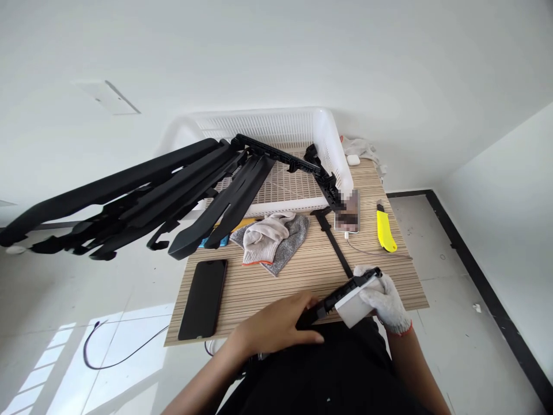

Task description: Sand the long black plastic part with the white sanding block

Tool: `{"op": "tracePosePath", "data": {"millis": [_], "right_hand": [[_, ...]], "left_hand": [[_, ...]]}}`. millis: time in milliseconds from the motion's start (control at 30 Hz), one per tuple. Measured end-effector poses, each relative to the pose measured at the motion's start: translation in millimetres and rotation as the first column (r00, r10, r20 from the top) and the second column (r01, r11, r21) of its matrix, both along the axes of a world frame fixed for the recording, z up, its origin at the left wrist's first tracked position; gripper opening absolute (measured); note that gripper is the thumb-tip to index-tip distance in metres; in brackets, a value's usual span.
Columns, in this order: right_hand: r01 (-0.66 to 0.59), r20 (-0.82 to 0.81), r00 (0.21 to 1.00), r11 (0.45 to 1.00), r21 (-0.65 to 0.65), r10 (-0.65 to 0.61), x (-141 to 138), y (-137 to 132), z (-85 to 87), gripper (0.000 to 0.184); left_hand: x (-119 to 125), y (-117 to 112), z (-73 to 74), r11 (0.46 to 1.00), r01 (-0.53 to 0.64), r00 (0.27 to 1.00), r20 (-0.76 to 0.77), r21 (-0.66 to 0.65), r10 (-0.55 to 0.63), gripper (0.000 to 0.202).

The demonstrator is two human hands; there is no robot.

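My bare left hand grips the left end of a long black plastic trim part at the table's front edge, above my lap. My right hand wears a white knitted glove with a red-edged cuff. It is closed at the part's right end and holds a flat white piece along the part's near side; whether this is cloth or something stiffer I cannot tell. Fingers of the glove also reach behind the trim part. Another thin black strip lies on the table just beyond.
A white plastic basket at the back holds several long black trim parts jutting out left. On the table are a black phone, gloves, a yellow utility knife and a second phone with a cable.
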State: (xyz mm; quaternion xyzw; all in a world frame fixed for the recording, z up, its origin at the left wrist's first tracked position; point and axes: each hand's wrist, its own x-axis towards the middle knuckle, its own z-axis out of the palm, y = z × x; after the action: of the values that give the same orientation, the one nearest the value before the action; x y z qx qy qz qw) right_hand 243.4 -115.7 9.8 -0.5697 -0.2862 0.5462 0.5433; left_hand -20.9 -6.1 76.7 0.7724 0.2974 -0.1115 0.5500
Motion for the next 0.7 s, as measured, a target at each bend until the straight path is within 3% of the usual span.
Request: {"op": "tracePosePath", "data": {"millis": [133,267,333,400,467,533,600,700], "right_hand": [[0.236,-0.068,0.970,0.972,0.005,-0.235,-1,-6,-3.6,0.043],[0.483,-0.071,0.875,0.875,0.044,-0.479,2,-6,-0.5,0.048],[0.555,-0.029,0.832,0.831,0.042,-0.554,3,-1,3.5,0.045],[0.591,0.049,0.806,0.807,0.003,-0.590,2,7,7.6,0.044],[0.596,0.103,0.802,0.800,-0.072,-0.588,-2,15,10.4,0.048],[0.591,0.105,0.807,0.797,-0.127,-0.581,-6,21,11.4,0.054],[0.565,0.103,0.825,0.812,-0.147,-0.556,-11,25,10.8,0.056],[0.524,0.132,0.851,0.837,-0.159,-0.508,-14,26,9.2,0.054]], "left_hand": [[-22,-16,-2.6,0.994,-0.046,0.995,-0.088,0.098,0.055,0.041],[-37,-16,9.7,0.932,-0.132,0.959,-0.194,0.339,0.206,0.019],[-41,-13,15.4,0.839,-0.133,0.932,-0.222,0.528,0.288,0.015],[-42,-7,15.7,0.705,-0.105,0.928,-0.185,0.702,0.323,0.018],[-42,0,9.6,0.559,-0.091,0.945,-0.106,0.824,0.310,0.022],[-41,8,-1.0,0.449,-0.095,0.959,-0.039,0.888,0.280,0.027],[-42,17,-13.0,0.393,-0.106,0.967,0.002,0.914,0.257,0.029],[-41,27,-28.5,0.370,-0.131,0.966,0.035,0.920,0.255,0.029]]}}
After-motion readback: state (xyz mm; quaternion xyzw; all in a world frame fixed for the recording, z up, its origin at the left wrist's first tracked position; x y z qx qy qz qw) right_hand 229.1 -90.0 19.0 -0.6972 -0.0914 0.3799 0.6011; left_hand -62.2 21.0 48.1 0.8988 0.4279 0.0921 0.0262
